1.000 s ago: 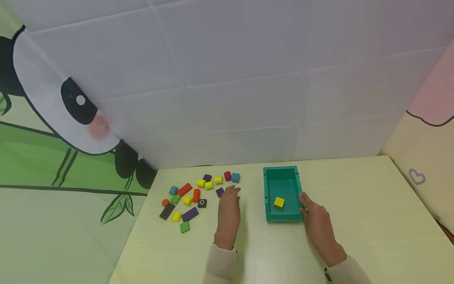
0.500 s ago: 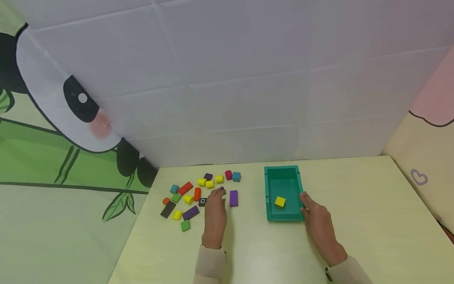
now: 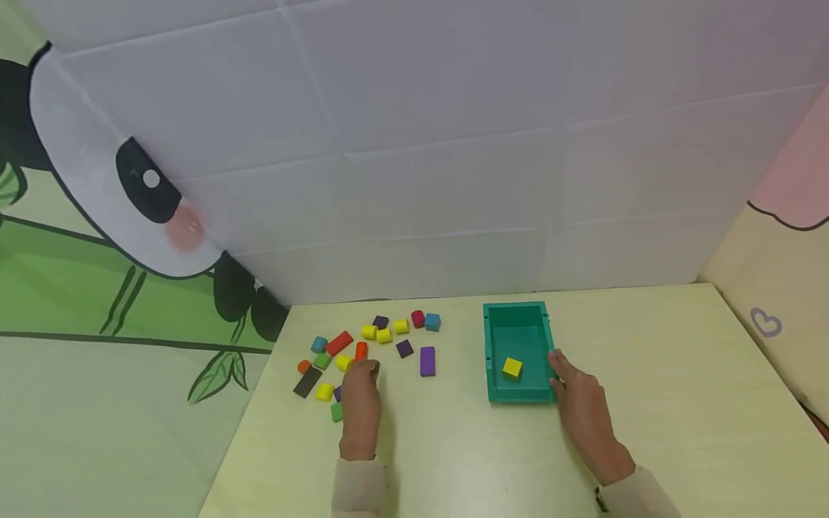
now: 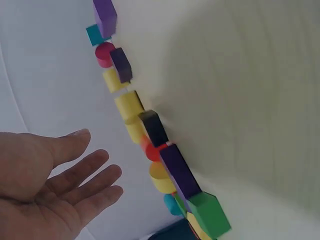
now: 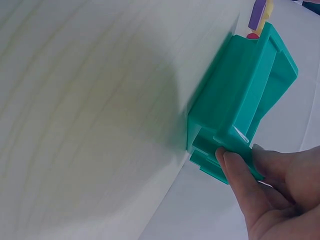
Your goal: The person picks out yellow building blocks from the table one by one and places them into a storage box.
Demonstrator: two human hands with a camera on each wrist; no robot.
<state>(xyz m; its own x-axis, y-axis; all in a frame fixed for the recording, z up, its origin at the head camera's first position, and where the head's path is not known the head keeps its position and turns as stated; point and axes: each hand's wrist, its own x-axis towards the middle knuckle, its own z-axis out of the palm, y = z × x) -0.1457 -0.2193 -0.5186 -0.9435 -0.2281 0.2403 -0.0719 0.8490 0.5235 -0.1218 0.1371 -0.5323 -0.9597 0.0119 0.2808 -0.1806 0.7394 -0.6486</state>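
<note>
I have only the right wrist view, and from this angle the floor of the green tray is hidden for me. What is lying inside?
Observer: The head view shows one yellow block inside the green tray.
Operator: Thank you. And where is the left hand now?
Observer: The left hand is among the coloured blocks, to the left of the tray.
Operator: Does it already hold one of them?
Observer: No, the left wrist view shows its fingers relaxed, with nothing between them.

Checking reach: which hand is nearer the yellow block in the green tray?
Right. The right hand grips the tray just right of the yellow block; the left hand is farther off, by the scattered blocks.
</note>
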